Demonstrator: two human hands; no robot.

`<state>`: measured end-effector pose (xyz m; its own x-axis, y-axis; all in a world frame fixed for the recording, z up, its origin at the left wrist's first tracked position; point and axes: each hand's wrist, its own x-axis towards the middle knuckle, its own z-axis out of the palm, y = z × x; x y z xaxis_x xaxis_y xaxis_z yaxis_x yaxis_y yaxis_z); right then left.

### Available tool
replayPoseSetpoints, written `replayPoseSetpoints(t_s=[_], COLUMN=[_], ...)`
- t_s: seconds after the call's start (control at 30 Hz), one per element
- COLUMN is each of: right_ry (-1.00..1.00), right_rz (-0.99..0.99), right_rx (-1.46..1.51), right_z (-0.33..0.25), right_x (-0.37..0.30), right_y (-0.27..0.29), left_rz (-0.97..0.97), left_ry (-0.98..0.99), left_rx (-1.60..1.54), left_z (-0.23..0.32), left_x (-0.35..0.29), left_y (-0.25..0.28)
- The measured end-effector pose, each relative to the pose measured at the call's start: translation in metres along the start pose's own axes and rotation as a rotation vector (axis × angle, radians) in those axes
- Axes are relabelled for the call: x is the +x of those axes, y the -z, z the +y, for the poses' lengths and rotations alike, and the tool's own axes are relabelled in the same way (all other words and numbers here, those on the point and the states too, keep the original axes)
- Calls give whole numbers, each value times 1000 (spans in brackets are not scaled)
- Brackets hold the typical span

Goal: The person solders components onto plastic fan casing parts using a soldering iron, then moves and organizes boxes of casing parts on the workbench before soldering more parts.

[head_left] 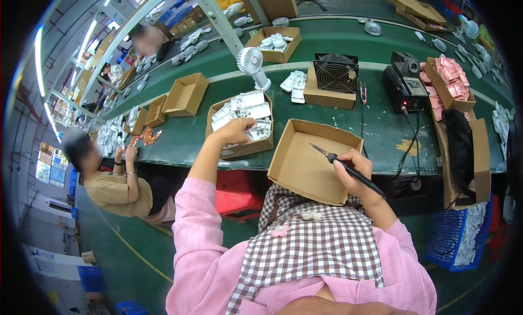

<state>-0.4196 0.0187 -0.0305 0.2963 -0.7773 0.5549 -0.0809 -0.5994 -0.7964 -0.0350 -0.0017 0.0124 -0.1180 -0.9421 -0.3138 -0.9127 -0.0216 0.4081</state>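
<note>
My left hand reaches into a cardboard box full of white plastic parts. Its fingers are curled down and closed on a white plastic part at the near right of the box. In my right hand is a soldering iron with a black handle, its metal tip pointing up and left. Below that tip, a shallow cardboard tray rests at the table's front edge, tilted against my checked apron.
A small white fan stands behind the box. Beyond the tray are a black fan unit and a soldering station with a trailing cable. Pink parts fill a box at right. A co-worker sits at left.
</note>
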Motion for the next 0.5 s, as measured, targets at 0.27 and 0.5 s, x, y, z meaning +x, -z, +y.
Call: replayPoseSetpoints(t_s=[0.27,0.5], right_ry=[102,154], right_rz=[28,41], right_rx=[10,6], right_z=[7,12], right_x=[2,3], right_y=[2,5], left_rz=[122,183], left_ry=[97,543], left_rx=[-102,-466], left_z=[-1,7], left_x=[-9,1], left_y=[15,18])
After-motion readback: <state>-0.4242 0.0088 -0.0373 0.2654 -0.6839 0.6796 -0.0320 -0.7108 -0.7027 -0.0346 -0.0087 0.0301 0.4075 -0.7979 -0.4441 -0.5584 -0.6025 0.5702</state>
